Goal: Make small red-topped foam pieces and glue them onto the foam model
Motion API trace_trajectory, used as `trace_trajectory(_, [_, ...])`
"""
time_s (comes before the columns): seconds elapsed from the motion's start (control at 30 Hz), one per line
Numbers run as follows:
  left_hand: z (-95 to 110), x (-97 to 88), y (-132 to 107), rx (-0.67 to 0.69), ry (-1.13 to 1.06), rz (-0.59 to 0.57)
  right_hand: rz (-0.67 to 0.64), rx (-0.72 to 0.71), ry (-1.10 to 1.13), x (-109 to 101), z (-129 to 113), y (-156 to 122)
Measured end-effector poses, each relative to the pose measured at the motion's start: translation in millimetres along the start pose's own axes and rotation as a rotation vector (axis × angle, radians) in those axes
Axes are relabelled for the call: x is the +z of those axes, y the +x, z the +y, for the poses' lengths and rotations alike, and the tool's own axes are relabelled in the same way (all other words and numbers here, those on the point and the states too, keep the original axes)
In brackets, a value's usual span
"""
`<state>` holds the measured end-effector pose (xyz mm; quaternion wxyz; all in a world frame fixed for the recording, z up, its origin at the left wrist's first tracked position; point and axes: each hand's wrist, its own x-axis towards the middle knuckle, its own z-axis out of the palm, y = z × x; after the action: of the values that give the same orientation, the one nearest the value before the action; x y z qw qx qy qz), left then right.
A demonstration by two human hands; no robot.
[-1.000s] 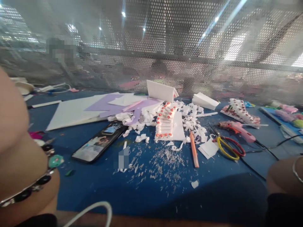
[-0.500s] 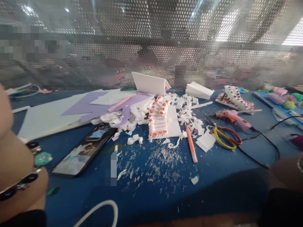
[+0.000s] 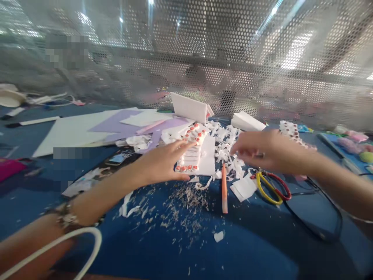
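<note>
In the head view, my left hand [image 3: 163, 161] reaches over a small white foam-like piece [image 3: 192, 155] with rows of red-and-white dots and raised white ridges. Its thumb and fingers are apart at the left side of the piece; whether they touch it I cannot tell. Under the piece lies a plain white sheet [image 3: 208, 155]. My right hand [image 3: 256, 149] is blurred by motion above white scraps [image 3: 224, 134], its fingers pointing left, and nothing shows in it. Just below it are scissors [image 3: 269, 188] with yellow and red handles. An orange pen-like stick [image 3: 224, 190] lies between the hands.
White and purple sheets [image 3: 113, 126] spread at the left, beside a phone [image 3: 116, 159] partly behind my left arm. A folded white board [image 3: 189, 107] stands before the perforated metal screen [image 3: 204, 46]. A black cable [image 3: 314, 233] curves at the right. Shavings [image 3: 186, 210] litter the blue table.
Both hands have come in from the sides toward the middle of the table. My left hand now reaches the dotted white piece; my right arm covers the pink glue gun. The view has shifted slightly.
</note>
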<state>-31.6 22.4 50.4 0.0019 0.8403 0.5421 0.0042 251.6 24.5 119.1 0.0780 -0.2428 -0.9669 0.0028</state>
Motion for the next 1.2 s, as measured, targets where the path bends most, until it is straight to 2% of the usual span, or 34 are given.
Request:
trace_trajectory(0.03, [-4.7, 10.7, 4.3, 0.014, 0.007, -0.015, -0.074, -0.049, -0.016, 12.5, -1.6, 2.7])
trace_trajectory(0.1, [-14.7, 25.2, 8.8, 0.052, 0.047, 0.043, -0.22, -0.123, -0.068, 37.5, -2.4, 8.0])
trace_trajectory(0.13, [-19.3, 28.8, 9.0, 0.047, 0.064, 0.076, -0.251, -0.118, -0.059, 47.5, -0.4, 11.1])
trace_trajectory(0.23, [-30.1, 30.3, 5.5, 0.082, 0.132, 0.13, -0.15, -0.045, -0.074, 61.3, 17.6, 26.8])
trace_trajectory(0.37, [-44.8, 35.7, 1.3, 0.085, 0.243, 0.223, 0.038, 0.105, -0.184, 59.5, 56.4, 68.1])
trace_trajectory(0.43, [-53.0, 42.7, 1.4, 0.065, 0.243, 0.286, 0.038, 0.075, -0.251, 61.9, 72.1, 92.8])
trace_trajectory(0.53, [-61.4, 51.4, 2.5, 0.068, 0.209, 0.302, 0.032, 0.076, -0.344, 72.1, 85.6, 124.4])
trace_trajectory(0.67, [-62.2, 54.1, 1.0, 0.113, 0.19, 0.303, 0.0, 0.051, -0.366, 84.5, 91.0, 147.2])
trace_trajectory(0.8, [-61.1, 53.7, -2.4, 0.046, 0.158, 0.276, 0.026, 0.046, -0.459, 86.3, 89.5, 147.9])
trace_trajectory(1.03, [-64.3, 53.6, -2.0, -0.04, 0.052, 0.237, 0.065, 0.107, -0.643, 73.6, 79.4, 123.0])
trace_trajectory(1.2, [-61.9, 52.0, -1.8, -0.034, 0.047, 0.295, 0.05, 0.175, -0.645, 68.3, 82.8, 118.0])
